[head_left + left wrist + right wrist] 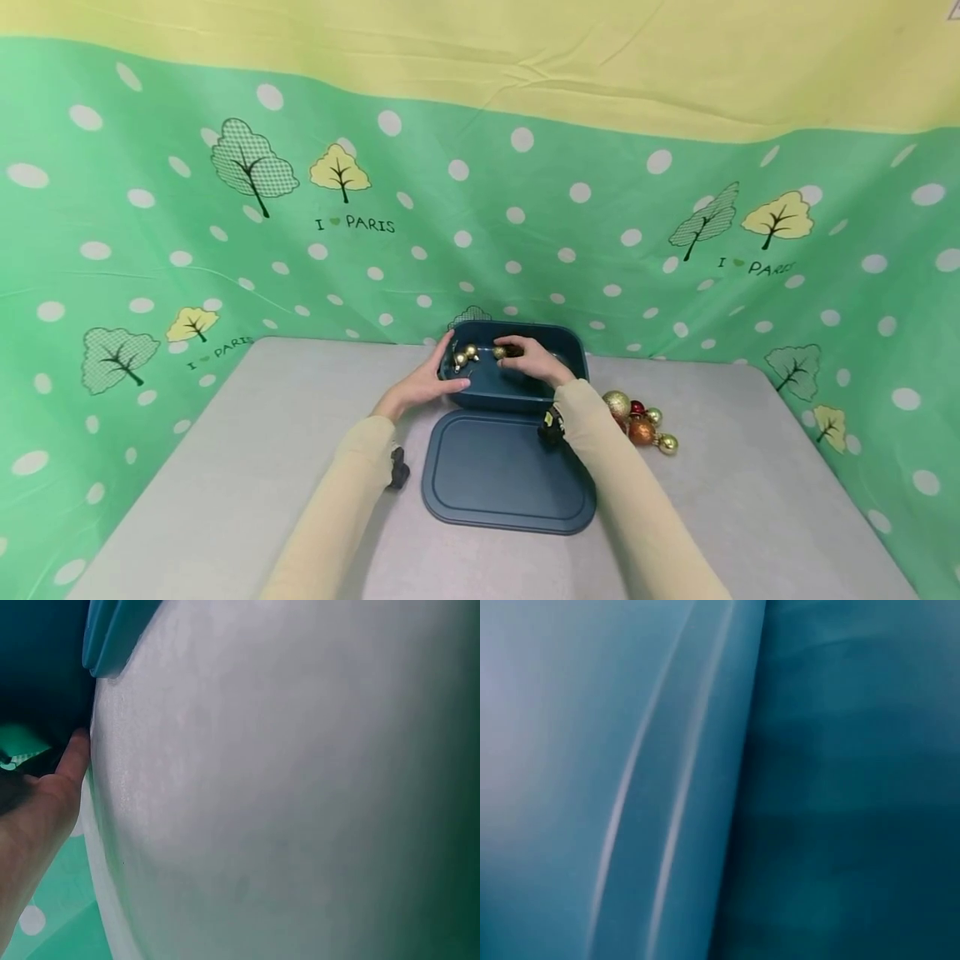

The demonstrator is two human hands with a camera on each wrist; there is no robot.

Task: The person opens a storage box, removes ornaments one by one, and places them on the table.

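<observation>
A dark blue plastic box [558,337] stands at the back of the table. My left hand [422,387] touches its left front corner, fingers extended along the left side and thumb spread over the front rim. In the left wrist view a finger [73,757] lies straight against the box wall [41,667]. My right hand [534,360] reaches inside and pinches a gold Christmas ball [500,352] at its fingertips. Two small gold balls [466,356] lie at the left of the box. The right wrist view shows blue plastic but no hand.
The matching blue lid [510,475] lies flat in front of the box, under my right wrist. Several gold, red and orange Christmas balls [642,431] sit to the right, beside my right sleeve. A green and yellow printed cloth [480,208] hangs behind the grey table [300,433].
</observation>
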